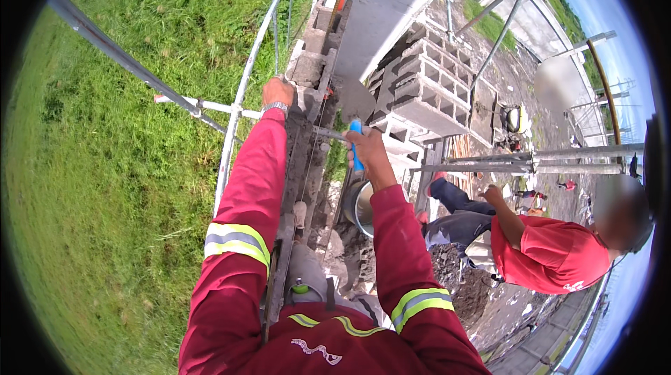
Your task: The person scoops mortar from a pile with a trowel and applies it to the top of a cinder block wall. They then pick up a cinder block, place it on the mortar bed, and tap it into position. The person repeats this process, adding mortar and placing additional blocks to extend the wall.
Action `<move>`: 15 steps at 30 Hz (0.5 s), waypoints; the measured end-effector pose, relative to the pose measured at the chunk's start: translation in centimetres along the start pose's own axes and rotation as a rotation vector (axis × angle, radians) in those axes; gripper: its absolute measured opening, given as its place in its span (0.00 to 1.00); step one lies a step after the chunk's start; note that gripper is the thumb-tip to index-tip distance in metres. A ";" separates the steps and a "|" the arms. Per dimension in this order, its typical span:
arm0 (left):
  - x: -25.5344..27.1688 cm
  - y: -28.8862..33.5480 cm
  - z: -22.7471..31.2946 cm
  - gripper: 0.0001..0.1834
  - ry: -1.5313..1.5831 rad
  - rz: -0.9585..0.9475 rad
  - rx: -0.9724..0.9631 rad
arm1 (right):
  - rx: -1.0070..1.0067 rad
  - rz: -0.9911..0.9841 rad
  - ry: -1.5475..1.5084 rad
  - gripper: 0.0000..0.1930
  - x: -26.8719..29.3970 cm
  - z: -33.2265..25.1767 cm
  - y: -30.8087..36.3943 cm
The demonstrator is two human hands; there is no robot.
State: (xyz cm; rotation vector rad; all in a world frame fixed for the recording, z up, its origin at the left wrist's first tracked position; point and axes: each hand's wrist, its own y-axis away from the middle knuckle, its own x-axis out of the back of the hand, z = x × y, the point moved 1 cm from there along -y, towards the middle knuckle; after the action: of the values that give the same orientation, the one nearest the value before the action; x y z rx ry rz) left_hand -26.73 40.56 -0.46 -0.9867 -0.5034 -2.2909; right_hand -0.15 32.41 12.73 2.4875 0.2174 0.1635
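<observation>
My right hand is closed round the blue handle of a trowel. Beyond that hand, the broad grey trowel blade reaches over the right side of a concrete block wall. My left hand, with a metal watch on its wrist, is at the wall's left side. Its fingers are bent against the edge of the blocks, and their tips are hidden. Hollow blocks with grey mortar run along the wall ahead of both hands. A taut line follows the wall.
Scaffold pipes cross at the left above tall grass. Hollow blocks are stacked to the right. A round metal bucket is below my right forearm. A person in a red shirt is at the right, near horizontal pipes.
</observation>
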 end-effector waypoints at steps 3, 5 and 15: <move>0.1 0.0 0.0 0.22 0.063 0.006 0.026 | 0.018 -0.130 -0.078 0.07 -0.7 0.9 0.9; 0.2 0.2 -0.2 0.22 0.091 -0.001 0.021 | 0.009 -0.129 -0.114 0.07 -0.7 1.6 1.6; -0.9 -0.6 -1.6 0.28 0.105 -0.140 0.069 | 0.014 -0.019 -0.083 0.10 1.0 3.8 2.8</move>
State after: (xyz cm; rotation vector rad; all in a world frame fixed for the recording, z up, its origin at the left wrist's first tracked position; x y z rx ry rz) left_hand -27.45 40.52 -2.25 -0.8163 -0.6203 -2.4163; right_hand 1.78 28.21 11.47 2.4997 0.2086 0.0508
